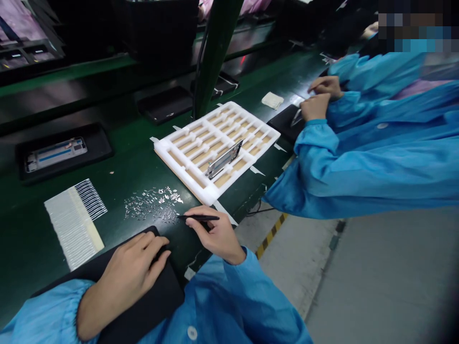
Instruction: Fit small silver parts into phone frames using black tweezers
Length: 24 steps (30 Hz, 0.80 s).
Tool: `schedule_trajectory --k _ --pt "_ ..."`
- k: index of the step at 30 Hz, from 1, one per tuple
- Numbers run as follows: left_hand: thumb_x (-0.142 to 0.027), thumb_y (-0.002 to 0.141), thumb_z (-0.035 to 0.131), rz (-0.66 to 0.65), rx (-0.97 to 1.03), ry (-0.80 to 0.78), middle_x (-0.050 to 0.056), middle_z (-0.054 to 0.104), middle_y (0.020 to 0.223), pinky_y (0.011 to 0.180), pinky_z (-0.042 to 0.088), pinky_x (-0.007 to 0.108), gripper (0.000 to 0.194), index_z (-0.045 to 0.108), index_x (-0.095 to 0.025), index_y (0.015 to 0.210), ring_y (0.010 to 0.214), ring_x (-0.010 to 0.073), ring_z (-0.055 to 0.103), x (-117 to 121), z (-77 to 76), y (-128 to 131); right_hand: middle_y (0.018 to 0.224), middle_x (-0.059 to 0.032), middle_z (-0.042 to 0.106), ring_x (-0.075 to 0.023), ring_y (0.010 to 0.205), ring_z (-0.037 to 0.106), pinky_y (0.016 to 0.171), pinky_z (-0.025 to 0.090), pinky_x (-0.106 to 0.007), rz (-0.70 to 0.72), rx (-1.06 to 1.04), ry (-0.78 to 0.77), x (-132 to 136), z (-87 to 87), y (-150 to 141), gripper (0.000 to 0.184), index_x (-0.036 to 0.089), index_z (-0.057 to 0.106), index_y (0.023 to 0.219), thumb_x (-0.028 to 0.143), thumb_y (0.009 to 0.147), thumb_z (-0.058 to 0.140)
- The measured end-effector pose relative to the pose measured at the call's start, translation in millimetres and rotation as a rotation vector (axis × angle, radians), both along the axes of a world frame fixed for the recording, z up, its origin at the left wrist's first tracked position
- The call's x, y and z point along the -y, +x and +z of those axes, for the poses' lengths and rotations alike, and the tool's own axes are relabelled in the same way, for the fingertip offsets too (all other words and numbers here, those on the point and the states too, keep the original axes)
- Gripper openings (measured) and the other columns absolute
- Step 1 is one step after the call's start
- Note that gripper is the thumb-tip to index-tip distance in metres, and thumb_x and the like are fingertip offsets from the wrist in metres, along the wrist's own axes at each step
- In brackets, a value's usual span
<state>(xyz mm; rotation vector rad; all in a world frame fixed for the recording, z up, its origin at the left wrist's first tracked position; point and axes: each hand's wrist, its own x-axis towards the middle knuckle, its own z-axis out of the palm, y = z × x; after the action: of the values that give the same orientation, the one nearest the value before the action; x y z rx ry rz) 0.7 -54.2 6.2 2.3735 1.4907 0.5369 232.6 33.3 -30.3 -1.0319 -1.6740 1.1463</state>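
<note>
Metal bits [158, 204], nr R hand [218, 235] (w/ tool [203, 218])

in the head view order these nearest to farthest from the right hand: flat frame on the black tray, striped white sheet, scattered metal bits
1. Scattered metal bits: just left of the right hand.
2. Striped white sheet: farther left, past the bits.
3. Flat frame: far left, farther back.

One slotted tray [206, 195], one upright frame [225, 160], one black tool [205, 218], dozens of metal bits [174, 194]
</note>
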Motion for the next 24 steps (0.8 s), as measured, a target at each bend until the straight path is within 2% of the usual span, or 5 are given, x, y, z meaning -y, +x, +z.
schedule_trajectory --k 10,15,19,22,24 --pt "-0.029 0.11 0.052 -0.01 -0.02 0.013 0.002 0.068 0.095 0.075 0.054 0.034 0.019 0.064 -0.021 0.122 0.086 0.0206 0.07 0 0.9 0 0.101 -0.0098 0.08 -0.0238 0.088 0.079 0.079 0.067 -0.036 -0.045 -0.006 -0.015 2 -2.6 1 0.013 0.021 0.081 0.105 0.027 0.097 0.073" --pt "-0.028 0.11 0.049 -0.001 -0.118 0.114 0.007 0.064 0.101 0.072 0.053 0.034 0.024 0.063 -0.018 0.126 0.084 0.0213 0.065 -4 6.3 2 0.093 -0.009 0.079 -0.0217 0.078 0.078 0.074 0.068 -0.034 -0.054 -0.042 -0.051 0 -1.8 -2 0.014 0.02 0.08 0.102 0.031 0.098 0.072" --pt "-0.036 0.105 0.058 0.001 -0.236 0.178 0.015 0.061 0.115 0.081 0.055 0.042 0.036 0.065 -0.016 0.134 0.098 0.0294 0.061 -19 9.3 7 0.087 -0.009 0.08 -0.0207 0.07 0.079 0.071 0.069 -0.033 -0.093 -0.113 -0.161 -2 -4.7 -4 0.024 0.017 0.078 0.1 0.041 0.095 0.077" --pt "-0.044 0.101 0.064 0.024 -0.317 0.229 0.02 0.058 0.126 0.088 0.055 0.05 0.048 0.066 -0.017 0.141 0.11 0.0366 0.057 -33 6.4 11 0.081 -0.0084 0.079 -0.0214 0.068 0.079 0.068 0.069 -0.032 -0.103 -0.153 -0.225 -4 -6.6 -6 0.034 0.016 0.077 0.098 0.049 0.091 0.08" --pt "-0.047 0.102 0.063 0.028 -0.345 0.25 0.022 0.057 0.131 0.09 0.054 0.054 0.049 0.068 -0.019 0.142 0.114 0.0391 0.055 -39 2.9 12 0.077 -0.0081 0.079 -0.0219 0.066 0.079 0.067 0.069 -0.032 -0.099 -0.17 -0.246 -5 -7.3 -6 0.04 0.016 0.076 0.097 0.054 0.089 0.081"
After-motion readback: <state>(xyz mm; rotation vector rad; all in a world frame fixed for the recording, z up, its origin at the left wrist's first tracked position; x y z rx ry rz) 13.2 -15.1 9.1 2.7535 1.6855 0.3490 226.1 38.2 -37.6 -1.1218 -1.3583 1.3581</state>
